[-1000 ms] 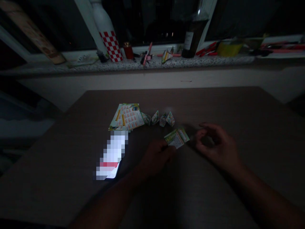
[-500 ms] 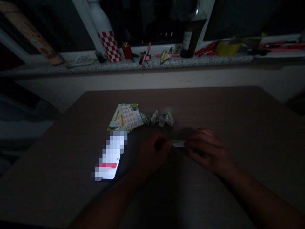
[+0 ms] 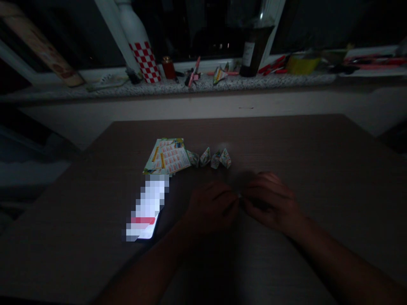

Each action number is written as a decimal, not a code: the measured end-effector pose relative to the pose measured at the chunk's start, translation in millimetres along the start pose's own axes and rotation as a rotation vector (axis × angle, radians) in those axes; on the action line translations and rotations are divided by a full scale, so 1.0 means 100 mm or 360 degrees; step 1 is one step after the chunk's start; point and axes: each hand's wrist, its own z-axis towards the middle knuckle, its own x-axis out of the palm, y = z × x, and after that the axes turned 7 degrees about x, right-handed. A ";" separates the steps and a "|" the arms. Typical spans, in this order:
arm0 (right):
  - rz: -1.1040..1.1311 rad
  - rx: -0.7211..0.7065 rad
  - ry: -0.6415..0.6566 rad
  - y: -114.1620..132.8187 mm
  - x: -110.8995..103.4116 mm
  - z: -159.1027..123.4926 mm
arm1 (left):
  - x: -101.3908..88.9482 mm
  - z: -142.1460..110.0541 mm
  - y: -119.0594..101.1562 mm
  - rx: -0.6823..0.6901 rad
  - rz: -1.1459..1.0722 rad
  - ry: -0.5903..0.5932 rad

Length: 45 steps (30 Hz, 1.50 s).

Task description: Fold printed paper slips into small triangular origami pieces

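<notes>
My left hand (image 3: 214, 206) and my right hand (image 3: 271, 201) meet fingertip to fingertip over the table (image 3: 286, 140). Between them they pinch a small printed paper slip (image 3: 240, 196), of which only a pale sliver shows; the fingers hide the rest. Just beyond my hands stand several folded paper pieces (image 3: 206, 157) in a row. To their left lies a stack of printed paper slips (image 3: 173, 159), touching the nearest folded piece. A lit phone (image 3: 149, 207) rests left of my left hand, its screen blurred out.
Behind the table runs a speckled stone windowsill (image 3: 178, 87). On it stand a white bottle with red checks (image 3: 145, 59), a small red jar (image 3: 168, 67), a dark bottle (image 3: 249, 59), a yellow object (image 3: 303, 63) and a folded paper piece (image 3: 219, 75). A long tube (image 3: 44, 46) leans at the left.
A second ago only my left hand held the slip, with my right hand apart. My right hand came in and took its other end; the fingertips then closed together, covering most of it.
</notes>
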 end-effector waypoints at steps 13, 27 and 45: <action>-0.0204 0.0265 -0.0117 -0.12 -0.13 0.02 | -0.05 -0.03 -0.04 -0.0130 -0.0157 -0.0036; 0.0420 0.0600 0.0015 -0.02 0.03 -0.02 | -0.05 0.02 -0.08 -0.1121 -0.0770 0.0031; 0.1516 0.1465 0.0333 -0.05 0.05 -0.06 | 0.07 -0.04 0.00 -0.1481 -0.1486 0.0017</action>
